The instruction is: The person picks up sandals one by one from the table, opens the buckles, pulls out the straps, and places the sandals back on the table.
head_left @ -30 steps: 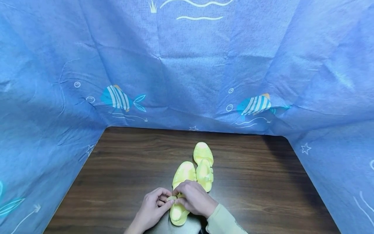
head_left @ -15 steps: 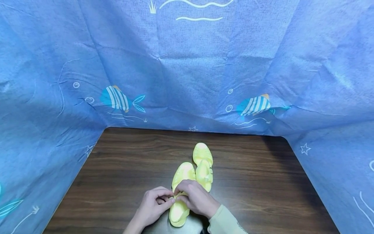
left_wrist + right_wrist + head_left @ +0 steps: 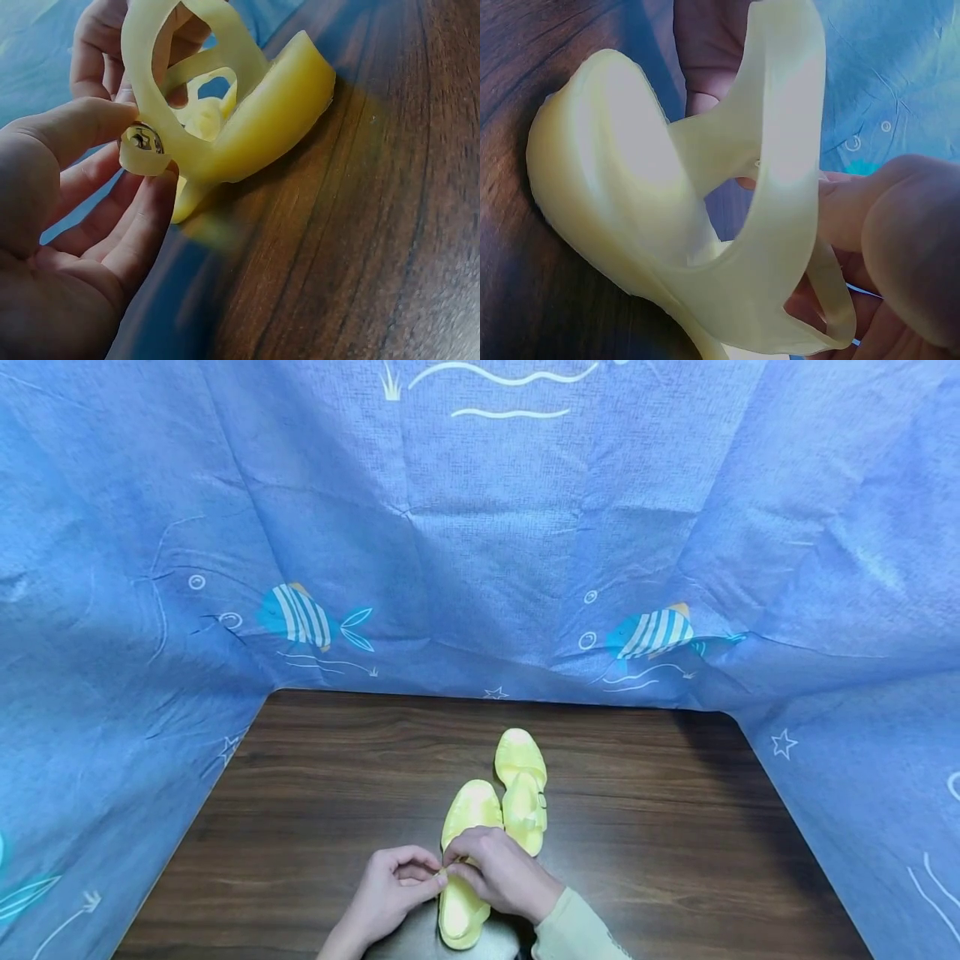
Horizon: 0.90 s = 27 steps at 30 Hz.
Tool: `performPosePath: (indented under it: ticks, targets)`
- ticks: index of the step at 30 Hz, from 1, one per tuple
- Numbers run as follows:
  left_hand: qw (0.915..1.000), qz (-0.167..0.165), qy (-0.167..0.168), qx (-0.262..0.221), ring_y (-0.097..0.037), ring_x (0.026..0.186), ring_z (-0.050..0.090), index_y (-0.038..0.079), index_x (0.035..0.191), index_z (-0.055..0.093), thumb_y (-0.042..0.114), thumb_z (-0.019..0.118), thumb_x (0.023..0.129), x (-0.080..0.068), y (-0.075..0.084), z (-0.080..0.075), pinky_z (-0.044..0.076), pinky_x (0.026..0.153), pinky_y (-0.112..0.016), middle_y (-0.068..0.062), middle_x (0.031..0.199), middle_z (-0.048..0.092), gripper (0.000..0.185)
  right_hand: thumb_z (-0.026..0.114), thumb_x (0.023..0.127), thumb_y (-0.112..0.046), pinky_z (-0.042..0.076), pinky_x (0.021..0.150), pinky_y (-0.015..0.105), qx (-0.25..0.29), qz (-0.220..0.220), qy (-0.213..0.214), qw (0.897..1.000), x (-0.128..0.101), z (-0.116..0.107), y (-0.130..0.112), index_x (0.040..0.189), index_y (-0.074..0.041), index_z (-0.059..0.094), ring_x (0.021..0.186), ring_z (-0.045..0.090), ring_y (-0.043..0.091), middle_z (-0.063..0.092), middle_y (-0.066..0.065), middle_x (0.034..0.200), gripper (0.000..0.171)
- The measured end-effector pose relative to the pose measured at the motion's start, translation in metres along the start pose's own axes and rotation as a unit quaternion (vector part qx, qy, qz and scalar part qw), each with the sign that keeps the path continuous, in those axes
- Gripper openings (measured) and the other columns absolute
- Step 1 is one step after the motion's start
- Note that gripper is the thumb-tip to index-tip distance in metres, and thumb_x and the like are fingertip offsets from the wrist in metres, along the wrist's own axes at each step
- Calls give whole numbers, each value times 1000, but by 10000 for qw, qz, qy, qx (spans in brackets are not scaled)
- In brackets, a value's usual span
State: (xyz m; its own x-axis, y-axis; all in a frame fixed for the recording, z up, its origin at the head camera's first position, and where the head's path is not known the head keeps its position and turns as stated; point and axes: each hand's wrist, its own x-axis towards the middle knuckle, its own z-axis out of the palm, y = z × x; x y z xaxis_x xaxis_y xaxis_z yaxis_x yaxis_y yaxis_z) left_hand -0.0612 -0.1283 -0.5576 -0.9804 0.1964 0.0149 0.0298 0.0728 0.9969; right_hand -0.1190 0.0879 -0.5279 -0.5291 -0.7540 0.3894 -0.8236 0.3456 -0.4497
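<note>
Sandal (image 3: 461, 910) sits left of its mate (image 3: 521, 793), nearer us; our left hand (image 3: 393, 887) pinches its buckle (image 3: 142, 139), our right hand (image 3: 498, 870) its strap (image 3: 789, 150), best kept untwisted.

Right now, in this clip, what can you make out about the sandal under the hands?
The nearer sandal is pale yellow and slightly glossy, looking like moulded plastic, with a rounded toe, wide cutouts, a strap and a metal buckle. It sits on the wood-grain table, toe pointing away from the person, close beside its mate. The left hand pinches the strap at the buckle; the right hand also grips it, hiding the middle.
</note>
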Motion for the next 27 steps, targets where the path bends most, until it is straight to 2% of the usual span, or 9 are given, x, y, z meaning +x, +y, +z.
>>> performPosePath:
  ticks: [6,13,19,23,27]
  targets:
    - [9999,102,24,-37,-6,77,72,-6,101,71,5,82,88,1,-3,1,60,70,-21,-13,87,76,20,78,92,-10,52,85,14,-57,42,17,10000,0,-1,-1,92,-17,74,88,65,-2,72,-11,89,9]
    - [9981,609,25,-108,-5,81,69,-6,104,71,-7,76,89,-1,-8,2,61,72,-21,-2,91,73,16,76,96,-13,52,86,14,-150,128,-58,9998,-2,0,-3,95,-18,75,89,65,-2,73,-12,91,5]
    - [9942,1078,-25,-27,-7,84,70,-5,106,72,-5,76,91,0,-10,3,62,72,-24,-18,97,71,15,76,96,-15,52,85,15,-184,239,-88,9995,-2,-2,-4,94,-19,74,88,64,-3,72,-13,90,5]
    - [9951,986,-5,-92,-8,84,72,-6,106,71,-2,77,92,-1,-8,3,62,73,-24,-22,98,72,15,75,97,-15,51,85,15,-143,306,-196,9992,-2,-3,-4,95,-19,74,88,63,-4,72,-14,91,4]
    - [9972,733,56,-117,-8,84,72,-7,105,71,-1,78,91,-3,-7,4,62,74,-24,-18,96,75,17,76,96,-15,50,86,12,4,346,-197,9992,-3,-3,-5,95,-18,74,89,63,-5,73,-12,92,4]
